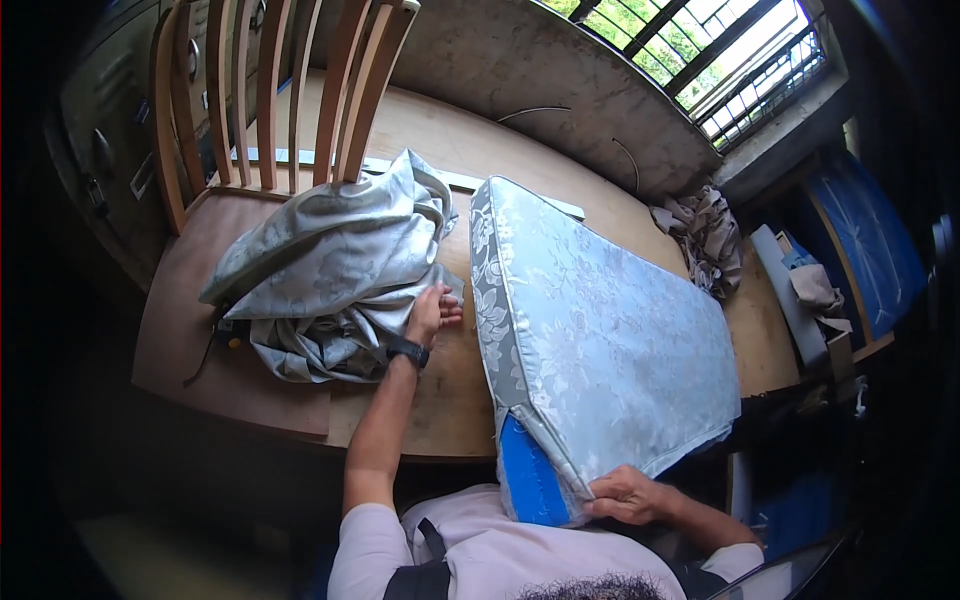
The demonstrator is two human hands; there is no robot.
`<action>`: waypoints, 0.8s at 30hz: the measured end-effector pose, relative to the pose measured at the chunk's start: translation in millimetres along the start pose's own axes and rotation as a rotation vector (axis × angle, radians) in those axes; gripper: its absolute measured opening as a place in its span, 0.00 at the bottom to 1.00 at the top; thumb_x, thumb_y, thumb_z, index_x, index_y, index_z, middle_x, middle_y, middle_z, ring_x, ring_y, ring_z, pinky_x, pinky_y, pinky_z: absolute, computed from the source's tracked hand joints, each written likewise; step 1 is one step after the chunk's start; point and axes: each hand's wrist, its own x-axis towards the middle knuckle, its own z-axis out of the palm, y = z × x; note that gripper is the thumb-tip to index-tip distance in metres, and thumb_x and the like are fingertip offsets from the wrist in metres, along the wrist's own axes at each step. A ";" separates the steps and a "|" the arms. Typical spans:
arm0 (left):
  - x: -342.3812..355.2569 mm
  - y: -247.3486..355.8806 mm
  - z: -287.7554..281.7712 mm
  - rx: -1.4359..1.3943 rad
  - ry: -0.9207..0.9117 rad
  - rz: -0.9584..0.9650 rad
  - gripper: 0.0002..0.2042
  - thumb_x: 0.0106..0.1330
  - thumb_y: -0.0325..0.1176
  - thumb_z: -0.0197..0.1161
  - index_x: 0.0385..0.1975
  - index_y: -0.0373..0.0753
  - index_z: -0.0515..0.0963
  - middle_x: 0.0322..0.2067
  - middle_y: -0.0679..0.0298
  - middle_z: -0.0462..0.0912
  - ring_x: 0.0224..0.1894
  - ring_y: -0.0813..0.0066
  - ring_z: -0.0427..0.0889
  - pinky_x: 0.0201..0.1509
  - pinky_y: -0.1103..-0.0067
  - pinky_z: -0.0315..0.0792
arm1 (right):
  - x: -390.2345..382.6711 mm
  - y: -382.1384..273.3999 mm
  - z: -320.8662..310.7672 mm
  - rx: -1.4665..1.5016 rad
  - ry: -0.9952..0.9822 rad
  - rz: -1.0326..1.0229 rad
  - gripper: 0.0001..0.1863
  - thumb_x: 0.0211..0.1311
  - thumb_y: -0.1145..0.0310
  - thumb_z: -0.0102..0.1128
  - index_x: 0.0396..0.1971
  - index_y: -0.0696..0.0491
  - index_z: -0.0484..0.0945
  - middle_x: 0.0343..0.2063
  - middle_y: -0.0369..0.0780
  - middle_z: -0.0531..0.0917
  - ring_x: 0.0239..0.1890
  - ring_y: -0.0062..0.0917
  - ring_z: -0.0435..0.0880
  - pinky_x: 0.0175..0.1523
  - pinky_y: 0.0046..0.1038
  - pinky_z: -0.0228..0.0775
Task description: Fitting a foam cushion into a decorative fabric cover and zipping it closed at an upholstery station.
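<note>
Cushion [610,340]: straight ahead of my right fingers [607,489] and to the right of my left ones. Its far part is over the tabletop [450,405]; its near end reaches past the edge, up against my shirt [480,535]. Pale blue floral brocade cover [572,425], with a darker grey side band [488,290] patterned in light flowers on the side facing my left fingers.

Near corner, just left of my right fingers: cover parted, bright blue foam [530,470] exposed.

Right fingers: clenched on the cover's near edge, beside the foam. Left fingers [450,312]: released, loosely curved, palm side towards the cushion but apart from it. Black watch [409,351] on that wrist.

Immediately left of my left fingers: heap of grey-green patterned fabric [340,255], folds right up to the hand; whether they touch, cannot tell. It lies partly on a reddish-brown board [180,330].

Beyond the heap, further from my left fingers: wooden slatted frame [268,95], upright. Far right of my right fingers: crumpled brownish cloth [710,235], then a blue panel [868,245]. Farthest ahead of them: barred window [715,75] above a grey wall [450,75].
</note>
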 end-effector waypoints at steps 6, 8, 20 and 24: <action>146.4 22.8 39.4 0.602 0.219 0.333 0.38 0.76 0.62 0.36 0.52 0.25 0.78 0.51 0.35 0.79 0.57 0.44 0.78 0.61 0.64 0.68 | 3.8 28.8 10.6 0.196 -0.036 -0.093 0.20 0.69 0.66 0.57 0.19 0.57 0.64 0.15 0.46 0.64 0.17 0.39 0.70 0.26 0.37 0.59; 118.9 24.8 81.3 0.469 0.117 0.106 0.37 0.77 0.60 0.36 0.59 0.26 0.74 0.53 0.52 0.82 0.54 0.66 0.79 0.58 0.74 0.70 | -0.1 50.2 9.6 0.265 0.016 -0.158 0.19 0.69 0.67 0.56 0.19 0.57 0.63 0.15 0.46 0.64 0.18 0.38 0.70 0.27 0.37 0.59; -25.3 8.0 138.8 0.274 -0.271 0.354 0.19 0.79 0.42 0.49 0.24 0.37 0.67 0.23 0.76 0.62 0.27 0.84 0.58 0.30 0.80 0.58 | 168.6 83.5 -206.6 0.206 0.580 -0.353 0.14 0.70 0.62 0.60 0.33 0.59 0.78 0.30 0.39 0.81 0.37 0.24 0.80 0.47 0.26 0.72; -49.3 1.8 126.9 0.185 -0.344 0.291 0.19 0.78 0.41 0.51 0.25 0.36 0.70 0.18 0.69 0.60 0.24 0.81 0.60 0.27 0.77 0.60 | 249.7 109.9 -368.2 -0.251 0.916 -0.192 0.26 0.77 0.50 0.41 0.44 0.57 0.80 0.47 0.43 0.82 0.54 0.33 0.77 0.62 0.33 0.64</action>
